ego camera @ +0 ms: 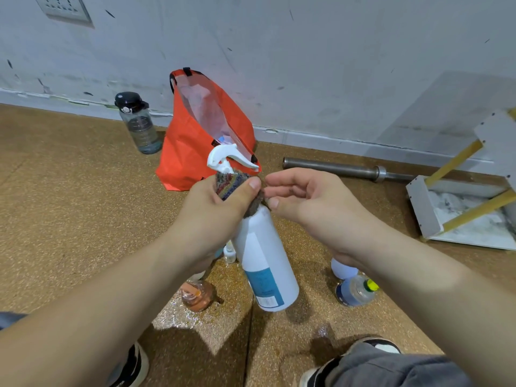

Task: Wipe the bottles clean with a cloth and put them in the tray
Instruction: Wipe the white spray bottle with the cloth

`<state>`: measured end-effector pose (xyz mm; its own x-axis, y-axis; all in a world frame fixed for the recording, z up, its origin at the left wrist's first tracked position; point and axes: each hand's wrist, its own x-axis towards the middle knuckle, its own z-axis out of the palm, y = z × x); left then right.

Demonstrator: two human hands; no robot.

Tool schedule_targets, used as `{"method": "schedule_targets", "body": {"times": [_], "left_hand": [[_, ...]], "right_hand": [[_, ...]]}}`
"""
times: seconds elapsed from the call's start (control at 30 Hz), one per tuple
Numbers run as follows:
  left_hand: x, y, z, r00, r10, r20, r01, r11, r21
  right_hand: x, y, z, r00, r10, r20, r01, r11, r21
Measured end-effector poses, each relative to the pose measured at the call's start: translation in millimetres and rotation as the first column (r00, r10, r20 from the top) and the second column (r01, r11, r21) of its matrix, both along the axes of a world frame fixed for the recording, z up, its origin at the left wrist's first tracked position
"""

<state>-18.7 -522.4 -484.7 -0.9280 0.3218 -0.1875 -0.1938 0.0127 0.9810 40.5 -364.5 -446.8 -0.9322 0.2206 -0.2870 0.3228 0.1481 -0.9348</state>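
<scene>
Left hand [220, 202] clamped round cloth [231, 182] on spray bottle [265, 263] neck; right hand [304, 196] half-curled, hold unclear; neck-wipe judged underway; body next.

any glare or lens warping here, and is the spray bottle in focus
Head view: a bright patch glitters on the floor near the spray bottle; head view: the wide lens bows the skirting board and stretches the forearms; head view: bottle, cloth, left hand and right hand look sharp.
</scene>
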Motion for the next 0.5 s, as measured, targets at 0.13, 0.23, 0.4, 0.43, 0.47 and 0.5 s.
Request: {"method": "schedule_targets", "body": {"times": [0.13, 0.23, 0.4, 0.43, 0.47, 0.5], "left_hand": [[3, -3, 0, 0.998, -0.052, -0.018, 0.052, 0.999, -0.008], [5, -6, 1, 0.994, -0.111, -0.012, 0.111, 0.994, 0.021], [10, -4, 3, 0.98, -0.197, 0.013, 0.196, 0.979, 0.05], [11, -3, 3, 0.977, -0.213, 0.003, 0.213, 0.976, 0.044], [11, -3, 2, 0.975, -0.222, 0.0, 0.222, 0.974, 0.042], [11, -4, 1, 0.974, -0.227, 0.0, 0.227, 0.973, 0.042]], "right_hand": [[-1, 0, -1, 0.999, -0.009, -0.03, 0.01, 0.999, 0.038], [-2, 2, 0, 0.998, -0.036, -0.048, 0.04, 0.996, 0.076], [-6, 10, -2, 0.995, -0.103, -0.019, 0.105, 0.985, 0.137], [-6, 13, -3, 0.993, -0.118, -0.017, 0.119, 0.983, 0.139], [-7, 15, -3, 0.991, -0.131, -0.022, 0.133, 0.98, 0.151], [-7, 18, -3, 0.99, -0.138, -0.031, 0.141, 0.975, 0.174]]}}
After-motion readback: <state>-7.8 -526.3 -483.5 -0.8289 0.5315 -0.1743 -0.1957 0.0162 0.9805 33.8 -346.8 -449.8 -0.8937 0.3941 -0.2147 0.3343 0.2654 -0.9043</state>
